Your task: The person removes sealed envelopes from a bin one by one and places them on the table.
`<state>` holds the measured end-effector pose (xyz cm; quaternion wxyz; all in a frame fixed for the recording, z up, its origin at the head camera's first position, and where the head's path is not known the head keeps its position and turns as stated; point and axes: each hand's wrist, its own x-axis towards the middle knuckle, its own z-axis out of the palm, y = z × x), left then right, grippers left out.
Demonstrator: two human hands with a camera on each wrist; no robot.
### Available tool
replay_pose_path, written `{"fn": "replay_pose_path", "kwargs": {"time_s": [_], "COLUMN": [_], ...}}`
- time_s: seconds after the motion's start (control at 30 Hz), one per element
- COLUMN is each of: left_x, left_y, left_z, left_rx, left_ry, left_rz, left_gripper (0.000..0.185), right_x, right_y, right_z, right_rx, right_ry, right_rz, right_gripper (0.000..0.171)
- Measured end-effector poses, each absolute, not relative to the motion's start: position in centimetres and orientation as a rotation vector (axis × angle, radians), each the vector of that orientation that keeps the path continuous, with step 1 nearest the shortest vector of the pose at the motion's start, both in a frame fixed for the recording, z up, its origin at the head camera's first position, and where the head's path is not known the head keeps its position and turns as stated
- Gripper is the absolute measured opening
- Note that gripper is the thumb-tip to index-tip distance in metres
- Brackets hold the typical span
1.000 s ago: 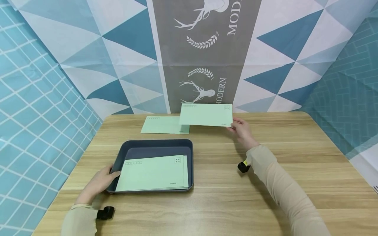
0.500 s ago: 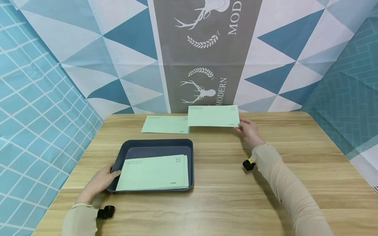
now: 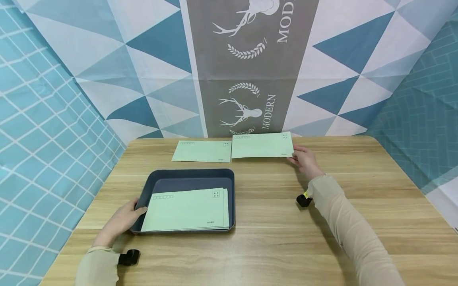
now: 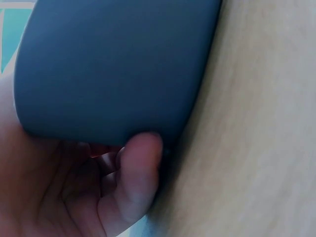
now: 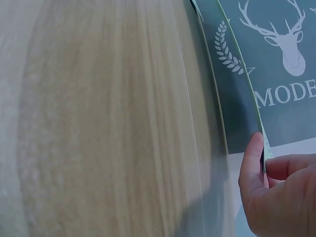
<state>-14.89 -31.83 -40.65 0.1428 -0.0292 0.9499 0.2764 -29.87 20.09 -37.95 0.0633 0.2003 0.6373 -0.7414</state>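
At the back of the table, my right hand pinches a pale green envelope by its right end. The right wrist view catches this envelope nearly edge-on, between thumb and fingers. Just left of it, a second green envelope lies flat on the table. A dark blue tray stands nearer, with a small stack of green envelopes in its front part. My left hand grips the tray's left side, thumb over the rim. Seen close up, the fingers curl against the tray's outer wall.
Everything rests on a wooden table. A patterned cloth backdrop with deer prints rises right behind its back edge. Blue tiled sheets hang along the left and right sides.
My right hand has carried its envelope rightward and then lower, so it no longer overlaps the flat envelope and sits beside it. My left hand and the tray have stayed put.
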Motion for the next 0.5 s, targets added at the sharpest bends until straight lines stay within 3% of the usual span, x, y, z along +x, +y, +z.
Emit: {"fn": "replay_pose_path", "kwargs": {"time_s": [0.5], "left_x": [-14.81], "left_y": [-31.87], "left_z": [-40.59], "left_rx": [-0.086], "left_ry": [2.739], "left_rz": [0.800], "left_gripper": [0.067], "right_x": [-30.00], "right_y": [20.11], "right_z": [-38.39], "right_rx": [0.615], "right_ry": [1.918], "right_rz": [-2.222], "right_gripper": [0.048]}}
